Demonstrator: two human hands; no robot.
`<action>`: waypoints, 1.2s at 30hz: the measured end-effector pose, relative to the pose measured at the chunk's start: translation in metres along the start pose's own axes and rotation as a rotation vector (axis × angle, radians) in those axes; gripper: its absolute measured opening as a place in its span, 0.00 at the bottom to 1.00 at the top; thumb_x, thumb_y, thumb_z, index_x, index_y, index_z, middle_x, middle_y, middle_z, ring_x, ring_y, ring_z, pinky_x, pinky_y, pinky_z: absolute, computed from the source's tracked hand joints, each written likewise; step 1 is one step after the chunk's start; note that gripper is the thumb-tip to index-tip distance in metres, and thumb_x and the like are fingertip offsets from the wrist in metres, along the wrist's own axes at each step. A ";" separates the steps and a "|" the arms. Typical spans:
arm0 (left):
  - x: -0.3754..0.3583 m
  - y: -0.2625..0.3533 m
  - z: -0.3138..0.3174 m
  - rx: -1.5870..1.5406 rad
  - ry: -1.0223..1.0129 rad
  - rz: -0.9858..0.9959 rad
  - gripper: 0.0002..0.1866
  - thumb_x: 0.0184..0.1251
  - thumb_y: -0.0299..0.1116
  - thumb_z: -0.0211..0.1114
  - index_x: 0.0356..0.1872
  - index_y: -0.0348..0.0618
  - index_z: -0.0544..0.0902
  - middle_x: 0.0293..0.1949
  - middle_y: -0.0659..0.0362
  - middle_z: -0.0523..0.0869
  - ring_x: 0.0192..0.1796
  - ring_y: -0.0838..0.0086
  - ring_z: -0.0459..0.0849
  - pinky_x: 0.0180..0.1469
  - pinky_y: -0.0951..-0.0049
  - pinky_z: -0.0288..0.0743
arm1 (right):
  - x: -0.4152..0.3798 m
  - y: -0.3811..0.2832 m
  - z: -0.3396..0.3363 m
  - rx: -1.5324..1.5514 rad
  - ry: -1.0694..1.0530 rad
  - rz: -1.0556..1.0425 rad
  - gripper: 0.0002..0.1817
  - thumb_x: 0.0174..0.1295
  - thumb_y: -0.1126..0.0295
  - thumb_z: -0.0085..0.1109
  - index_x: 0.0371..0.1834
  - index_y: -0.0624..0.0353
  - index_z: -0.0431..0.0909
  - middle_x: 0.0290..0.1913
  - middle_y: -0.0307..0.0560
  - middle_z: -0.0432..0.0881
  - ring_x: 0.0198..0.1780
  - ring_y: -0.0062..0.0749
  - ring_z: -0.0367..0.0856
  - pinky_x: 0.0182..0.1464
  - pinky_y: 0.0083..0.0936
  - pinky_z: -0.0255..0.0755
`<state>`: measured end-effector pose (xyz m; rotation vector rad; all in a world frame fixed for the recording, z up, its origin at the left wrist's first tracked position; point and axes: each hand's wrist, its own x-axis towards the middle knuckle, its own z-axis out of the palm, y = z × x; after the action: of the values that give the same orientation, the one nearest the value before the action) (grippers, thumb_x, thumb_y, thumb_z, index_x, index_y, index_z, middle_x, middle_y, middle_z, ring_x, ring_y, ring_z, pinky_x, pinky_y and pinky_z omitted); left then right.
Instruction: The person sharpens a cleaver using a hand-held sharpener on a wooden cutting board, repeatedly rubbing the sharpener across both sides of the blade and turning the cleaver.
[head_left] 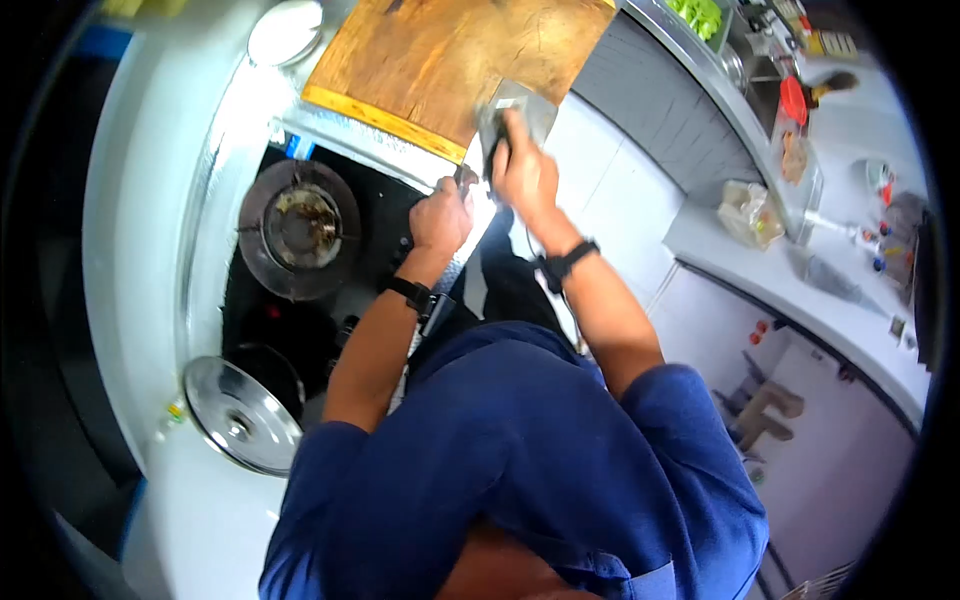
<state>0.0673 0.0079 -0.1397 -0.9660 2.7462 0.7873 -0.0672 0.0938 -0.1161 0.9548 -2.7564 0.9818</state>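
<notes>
My left hand (440, 220) is closed round the short brown handle (466, 177) of what looks like a cleaver. Its broad grey blade (541, 118) sticks out past the near corner of a thick wooden cutting board (450, 60). My right hand (526, 183) is closed on a dark object (491, 140) that lies against the blade. Motion blurs this object, so its kind cannot be made out. A forefinger stretches along its top. Both hands are close together at the counter edge.
Left of my arms is a black gas hob with a burner (300, 230). A steel pot lid (240, 415) leans near it, and a white dish (285, 32) stands behind. Right are a sink (762, 95), green leaves (697, 15) and a clear plastic bag (750, 213).
</notes>
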 end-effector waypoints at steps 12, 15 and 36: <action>0.002 0.006 -0.003 0.077 -0.019 -0.005 0.20 0.74 0.48 0.61 0.43 0.37 0.75 0.29 0.38 0.88 0.36 0.41 0.89 0.42 0.43 0.82 | -0.008 0.015 -0.008 0.023 -0.043 0.043 0.22 0.66 0.69 0.56 0.64 0.40 0.76 0.34 0.62 0.88 0.29 0.59 0.87 0.33 0.51 0.83; 0.000 0.000 0.001 0.056 -0.003 0.032 0.21 0.75 0.49 0.60 0.43 0.36 0.74 0.29 0.37 0.88 0.34 0.39 0.89 0.39 0.44 0.82 | -0.032 0.013 -0.006 0.006 -0.082 -0.014 0.23 0.66 0.69 0.57 0.64 0.39 0.76 0.33 0.61 0.88 0.28 0.57 0.87 0.31 0.49 0.82; 0.009 0.004 -0.003 0.011 -0.019 0.005 0.21 0.74 0.48 0.62 0.46 0.36 0.75 0.32 0.36 0.88 0.39 0.38 0.89 0.44 0.43 0.81 | -0.033 0.009 -0.010 0.041 -0.020 0.072 0.26 0.66 0.68 0.57 0.69 0.39 0.75 0.39 0.65 0.88 0.36 0.62 0.88 0.40 0.52 0.84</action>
<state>0.0577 0.0038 -0.1376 -0.9444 2.7352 0.7772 -0.0470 0.1232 -0.1217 0.8815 -2.8156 1.0487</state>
